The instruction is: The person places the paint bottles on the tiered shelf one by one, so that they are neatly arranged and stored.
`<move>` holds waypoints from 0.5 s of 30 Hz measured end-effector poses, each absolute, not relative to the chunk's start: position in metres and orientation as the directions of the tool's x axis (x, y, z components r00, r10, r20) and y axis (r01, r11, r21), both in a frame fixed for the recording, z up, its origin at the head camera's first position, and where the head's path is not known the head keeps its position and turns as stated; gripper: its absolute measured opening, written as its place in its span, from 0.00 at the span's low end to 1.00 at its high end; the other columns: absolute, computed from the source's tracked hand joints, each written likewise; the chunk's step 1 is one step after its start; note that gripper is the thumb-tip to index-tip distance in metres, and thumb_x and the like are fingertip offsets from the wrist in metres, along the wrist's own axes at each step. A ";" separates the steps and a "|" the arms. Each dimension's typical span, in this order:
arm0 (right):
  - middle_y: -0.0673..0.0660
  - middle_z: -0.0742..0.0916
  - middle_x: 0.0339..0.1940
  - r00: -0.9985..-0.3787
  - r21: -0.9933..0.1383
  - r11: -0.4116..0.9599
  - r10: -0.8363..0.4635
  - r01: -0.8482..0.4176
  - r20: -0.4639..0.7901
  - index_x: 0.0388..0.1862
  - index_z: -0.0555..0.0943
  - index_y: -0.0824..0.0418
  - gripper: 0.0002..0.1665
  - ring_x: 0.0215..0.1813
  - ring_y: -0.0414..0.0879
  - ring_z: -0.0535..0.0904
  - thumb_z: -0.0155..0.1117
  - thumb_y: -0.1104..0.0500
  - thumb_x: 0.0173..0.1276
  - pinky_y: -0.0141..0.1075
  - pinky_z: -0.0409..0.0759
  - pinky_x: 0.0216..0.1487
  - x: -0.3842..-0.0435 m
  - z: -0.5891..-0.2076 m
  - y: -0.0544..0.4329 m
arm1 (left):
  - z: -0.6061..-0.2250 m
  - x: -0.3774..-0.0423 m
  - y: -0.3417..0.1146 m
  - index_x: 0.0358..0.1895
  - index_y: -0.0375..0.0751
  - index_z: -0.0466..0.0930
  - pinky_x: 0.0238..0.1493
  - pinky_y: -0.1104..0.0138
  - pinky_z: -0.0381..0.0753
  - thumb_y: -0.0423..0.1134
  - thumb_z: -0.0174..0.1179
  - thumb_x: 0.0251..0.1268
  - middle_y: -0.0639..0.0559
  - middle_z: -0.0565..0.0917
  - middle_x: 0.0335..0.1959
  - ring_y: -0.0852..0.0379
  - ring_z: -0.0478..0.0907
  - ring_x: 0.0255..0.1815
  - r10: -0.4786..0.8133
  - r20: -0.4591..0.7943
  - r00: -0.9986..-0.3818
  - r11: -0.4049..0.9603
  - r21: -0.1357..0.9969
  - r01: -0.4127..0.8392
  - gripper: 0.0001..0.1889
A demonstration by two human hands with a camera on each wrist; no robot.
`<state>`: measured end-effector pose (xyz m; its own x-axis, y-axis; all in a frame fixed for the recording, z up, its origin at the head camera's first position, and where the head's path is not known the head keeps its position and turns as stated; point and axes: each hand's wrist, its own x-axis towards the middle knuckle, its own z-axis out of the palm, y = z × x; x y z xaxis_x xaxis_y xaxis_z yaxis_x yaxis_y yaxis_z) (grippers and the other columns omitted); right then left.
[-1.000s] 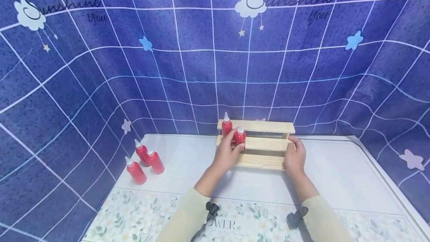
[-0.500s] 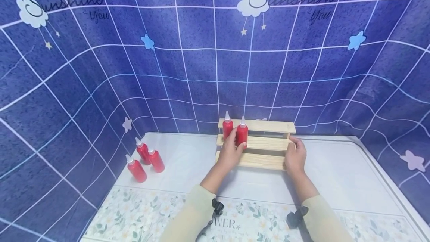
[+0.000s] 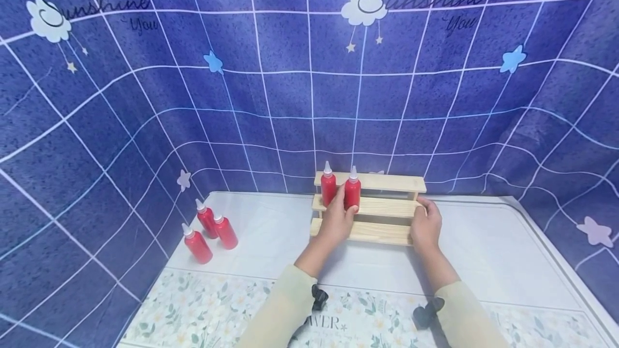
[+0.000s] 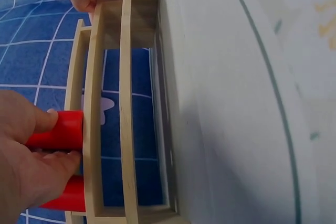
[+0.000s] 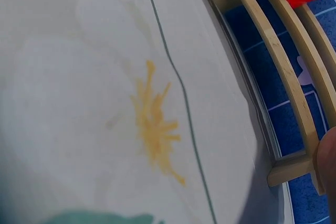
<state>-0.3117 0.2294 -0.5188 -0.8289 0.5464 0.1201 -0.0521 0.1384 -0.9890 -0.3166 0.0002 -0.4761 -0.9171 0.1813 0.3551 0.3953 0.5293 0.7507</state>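
Note:
A pale wooden three-tier rack (image 3: pixel 387 207) stands near the back of the table. My left hand (image 3: pixel 337 222) grips a red squeeze bottle (image 3: pixel 352 191) with a white pointed nozzle, upright at the middle tier. In the left wrist view, thumb and fingers lie around this bottle (image 4: pixel 65 129), and its base is right at the middle plank. Just left of it another red bottle (image 3: pixel 328 187) stands on the same tier, partly hidden by the left hand. My right hand (image 3: pixel 426 227) holds the rack's right end, thumb in front; its fingers are partly hidden behind the wood.
Three more red squeeze bottles (image 3: pixel 210 232) stand grouped on the table's left side. A white cover with a floral front band (image 3: pixel 367 302) lies over the table (image 3: pixel 493 251). Behind hangs a blue gridded curtain (image 3: pixel 271 95), close to the rack's back.
My left hand has raised the tilted bottle upright and shifted it right, leaving a gap beside the other bottle. The right hand has stayed on the rack's end.

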 end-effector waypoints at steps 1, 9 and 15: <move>0.66 0.81 0.70 -0.828 -0.989 0.138 0.547 -0.052 0.121 0.69 0.76 0.66 0.26 0.72 0.58 0.75 0.40 0.62 0.79 0.49 0.71 0.76 -0.312 -0.519 0.230 | -0.477 -0.317 0.002 0.84 0.43 0.56 0.77 0.47 0.76 0.33 0.61 0.77 0.38 0.76 0.75 0.40 0.77 0.75 0.179 0.352 -0.919 0.532 0.751 0.391 0.37; 0.67 0.80 0.72 -0.835 -0.990 0.127 0.537 -0.062 0.121 0.69 0.76 0.67 0.26 0.73 0.58 0.74 0.40 0.64 0.79 0.49 0.70 0.77 -0.311 -0.519 0.230 | -0.481 -0.319 0.010 0.84 0.41 0.55 0.73 0.46 0.79 0.36 0.60 0.78 0.37 0.77 0.74 0.39 0.79 0.73 0.140 0.338 -0.931 0.582 0.732 0.354 0.37; 0.65 0.81 0.71 -0.834 -0.990 0.125 0.539 -0.059 0.118 0.69 0.76 0.66 0.26 0.70 0.55 0.75 0.40 0.63 0.79 0.42 0.72 0.71 -0.310 -0.518 0.229 | -0.479 -0.321 0.011 0.85 0.43 0.54 0.73 0.46 0.80 0.36 0.60 0.78 0.37 0.77 0.74 0.40 0.79 0.73 0.137 0.321 -0.937 0.582 0.739 0.338 0.37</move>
